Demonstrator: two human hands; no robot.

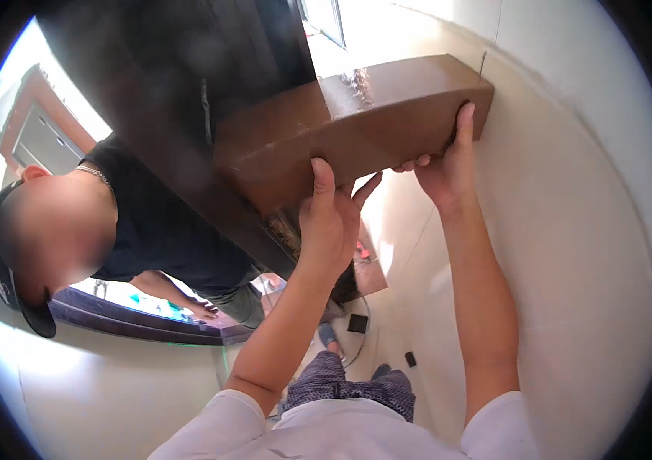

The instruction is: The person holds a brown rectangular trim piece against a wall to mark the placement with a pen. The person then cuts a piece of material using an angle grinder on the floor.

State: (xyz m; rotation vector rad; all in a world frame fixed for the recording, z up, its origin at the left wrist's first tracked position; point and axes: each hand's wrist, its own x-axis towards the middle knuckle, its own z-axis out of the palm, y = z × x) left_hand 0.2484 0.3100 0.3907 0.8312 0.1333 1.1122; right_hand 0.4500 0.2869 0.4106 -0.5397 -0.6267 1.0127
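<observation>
A long brown box-shaped beam (380, 142) is raised in front of me, one end against a tall dark brown frame (188, 172). Its top catches the light, and a rough, scuffed patch shows there. My left hand (327, 211) grips the lower edge near the frame, thumb on the front face and fingers partly underneath. Toward the far right end, my right hand (448, 172) holds the same beam, thumb pressed up its face and fingertips curled below. The beam's back side is hidden.
Close on the left, another person (165, 222) in a dark shirt and cap leans beside the dark frame, one hand low. A pale wall (571, 84) curves along the right. A black square object (357, 323), a cable and a small dark item (410, 359) lie on the floor.
</observation>
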